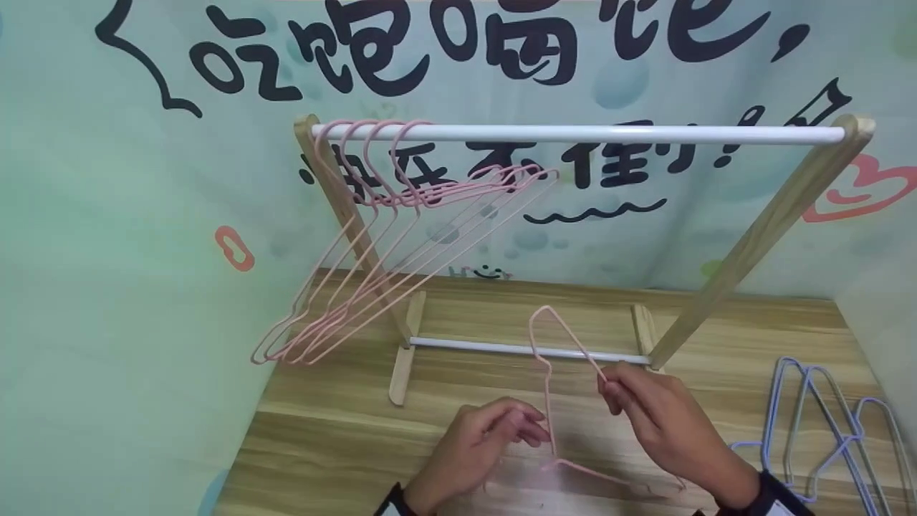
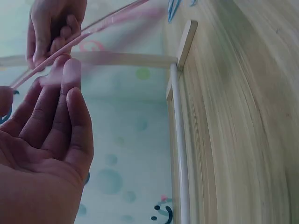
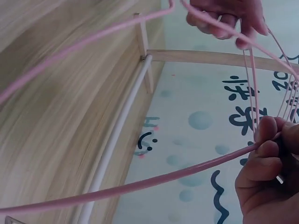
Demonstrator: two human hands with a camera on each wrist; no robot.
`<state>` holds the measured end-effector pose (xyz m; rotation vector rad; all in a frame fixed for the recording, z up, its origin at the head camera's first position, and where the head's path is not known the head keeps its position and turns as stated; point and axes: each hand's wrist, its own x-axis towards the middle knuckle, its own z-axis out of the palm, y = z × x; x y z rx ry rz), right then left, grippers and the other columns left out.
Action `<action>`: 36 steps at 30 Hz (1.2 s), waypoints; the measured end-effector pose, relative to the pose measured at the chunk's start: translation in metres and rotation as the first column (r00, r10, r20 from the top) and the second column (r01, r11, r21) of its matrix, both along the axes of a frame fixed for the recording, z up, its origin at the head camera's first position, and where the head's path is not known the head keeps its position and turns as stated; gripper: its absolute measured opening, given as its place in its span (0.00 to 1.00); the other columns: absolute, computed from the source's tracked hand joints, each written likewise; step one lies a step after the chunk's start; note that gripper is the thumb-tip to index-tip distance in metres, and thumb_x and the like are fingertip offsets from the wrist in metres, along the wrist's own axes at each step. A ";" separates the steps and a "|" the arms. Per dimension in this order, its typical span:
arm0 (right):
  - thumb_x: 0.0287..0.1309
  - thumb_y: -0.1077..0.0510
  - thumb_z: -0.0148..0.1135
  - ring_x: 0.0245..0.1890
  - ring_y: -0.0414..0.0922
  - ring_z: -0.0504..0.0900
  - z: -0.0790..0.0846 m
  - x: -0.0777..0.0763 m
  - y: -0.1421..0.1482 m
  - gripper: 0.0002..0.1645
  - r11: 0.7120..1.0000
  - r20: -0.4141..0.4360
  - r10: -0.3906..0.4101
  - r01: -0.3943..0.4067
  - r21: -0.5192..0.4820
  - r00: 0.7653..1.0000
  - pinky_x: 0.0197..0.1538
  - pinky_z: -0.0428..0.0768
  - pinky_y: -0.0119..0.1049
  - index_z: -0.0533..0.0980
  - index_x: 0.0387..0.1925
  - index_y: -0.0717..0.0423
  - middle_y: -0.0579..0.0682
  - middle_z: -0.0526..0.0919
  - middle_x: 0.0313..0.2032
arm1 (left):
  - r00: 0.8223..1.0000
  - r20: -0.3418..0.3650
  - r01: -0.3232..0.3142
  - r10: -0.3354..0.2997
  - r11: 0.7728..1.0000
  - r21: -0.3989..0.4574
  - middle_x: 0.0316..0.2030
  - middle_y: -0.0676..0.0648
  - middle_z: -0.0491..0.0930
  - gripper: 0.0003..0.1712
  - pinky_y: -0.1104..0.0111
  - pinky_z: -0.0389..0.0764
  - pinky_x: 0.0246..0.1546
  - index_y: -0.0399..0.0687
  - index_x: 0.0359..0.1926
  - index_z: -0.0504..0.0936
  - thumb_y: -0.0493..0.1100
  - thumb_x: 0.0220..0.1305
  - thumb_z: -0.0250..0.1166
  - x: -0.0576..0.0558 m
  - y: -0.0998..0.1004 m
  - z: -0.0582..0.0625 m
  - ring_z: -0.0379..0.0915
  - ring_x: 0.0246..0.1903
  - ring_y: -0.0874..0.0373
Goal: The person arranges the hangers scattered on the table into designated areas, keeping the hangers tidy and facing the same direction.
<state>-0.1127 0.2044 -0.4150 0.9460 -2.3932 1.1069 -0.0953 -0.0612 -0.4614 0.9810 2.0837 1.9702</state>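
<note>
A pink wire hanger (image 1: 575, 342) is held up at the front of the table, one narrow rounded end pointing up and its lower part blurred. My right hand (image 1: 663, 419) pinches its sloping wire between thumb and fingers; the right wrist view shows the thumb and curled fingertips (image 3: 266, 149) on that wire. On the hanger's other side is my left hand (image 1: 494, 433), its fingertips right at the wire. In the left wrist view those fingers (image 2: 58, 109) are extended, palm facing the camera, and the pink wire crosses near their tips.
Behind my hands stands a rack with a white top rail (image 1: 573, 134), wooden legs (image 1: 759, 251) and a lower white bar (image 1: 487, 347). Several pink hangers (image 1: 430, 276) hang at its left end. Blue and grey hangers (image 1: 770, 408) lie on the wooden table (image 1: 322, 459) at right.
</note>
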 end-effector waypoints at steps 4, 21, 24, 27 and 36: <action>0.60 0.76 0.57 0.23 0.32 0.71 0.007 -0.001 0.001 0.19 1.000 0.019 0.018 -0.018 -0.024 1.000 0.28 0.68 0.21 0.72 0.34 0.46 0.34 0.72 0.26 | 0.998 0.058 0.006 -0.006 1.000 -0.001 0.41 0.42 0.86 0.20 0.61 0.83 0.43 0.42 0.51 0.80 0.34 0.78 0.40 -0.004 -0.012 0.002 0.84 0.42 0.49; 0.66 0.81 0.37 0.22 0.40 0.69 0.038 0.002 -0.006 0.14 0.883 0.016 0.195 -0.168 -0.439 0.981 0.21 0.67 0.32 0.70 0.36 0.72 0.53 0.75 0.28 | 0.997 -0.057 -0.045 0.048 0.997 0.057 0.50 0.44 0.83 0.22 0.57 0.83 0.46 0.41 0.58 0.78 0.33 0.63 0.66 0.001 -0.016 0.008 0.82 0.46 0.50; 0.66 0.81 0.35 0.24 0.41 0.71 0.039 0.000 -0.014 0.14 0.849 0.039 0.228 -0.179 -0.497 0.973 0.21 0.69 0.33 0.69 0.35 0.72 0.55 0.75 0.28 | 0.990 -0.134 -0.041 0.036 0.998 -0.036 0.51 0.48 0.83 0.19 0.63 0.82 0.47 0.46 0.58 0.79 0.36 0.67 0.63 0.005 -0.007 0.012 0.81 0.48 0.57; 0.65 0.82 0.34 0.25 0.42 0.72 0.035 -0.004 -0.019 0.14 0.822 0.061 0.259 -0.187 -0.538 0.964 0.21 0.70 0.35 0.68 0.35 0.73 0.57 0.75 0.29 | 0.986 -0.166 -0.043 0.023 0.992 -0.117 0.45 0.54 0.85 0.12 0.69 0.82 0.42 0.51 0.52 0.83 0.40 0.71 0.59 0.008 -0.002 0.019 0.81 0.44 0.65; 0.72 0.74 0.36 0.26 0.49 0.75 0.031 -0.017 -0.024 0.11 0.766 0.224 0.322 -0.114 -0.633 0.920 0.23 0.75 0.35 0.68 0.42 0.75 0.66 0.76 0.33 | 0.983 -0.168 -0.073 0.072 0.997 0.001 0.29 0.44 0.82 0.10 0.67 0.84 0.33 0.39 0.44 0.81 0.30 0.71 0.53 0.013 -0.011 0.047 0.81 0.31 0.58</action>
